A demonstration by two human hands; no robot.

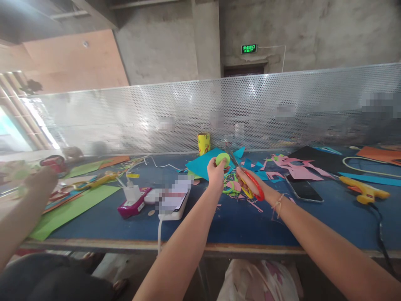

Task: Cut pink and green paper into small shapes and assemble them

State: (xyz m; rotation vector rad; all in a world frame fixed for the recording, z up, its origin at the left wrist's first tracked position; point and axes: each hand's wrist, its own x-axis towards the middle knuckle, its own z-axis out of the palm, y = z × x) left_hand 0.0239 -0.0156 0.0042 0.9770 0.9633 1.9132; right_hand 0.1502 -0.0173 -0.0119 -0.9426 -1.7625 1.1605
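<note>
My left hand (216, 170) pinches a round piece of light green paper (222, 159) above the middle of the table. Close on its right, my right hand (249, 180) is closed around scissors (257, 187) with red and yellow handles. The scissor blades point up and away, beside the paper disc; whether they touch it I cannot tell. Under and behind both hands lie a blue paper sheet (199, 164), green paper curls (231, 188) and pink paper scraps (299, 167).
A phone on a white stand (175, 200) and a magenta power strip (133, 205) are to the left. Rightward lie a dark phone (303, 189) and a yellow glue gun (365, 189). A yellow roll (204, 143) stands by the perforated metal screen (150, 117). Another person's arm (28, 209) reaches in at far left.
</note>
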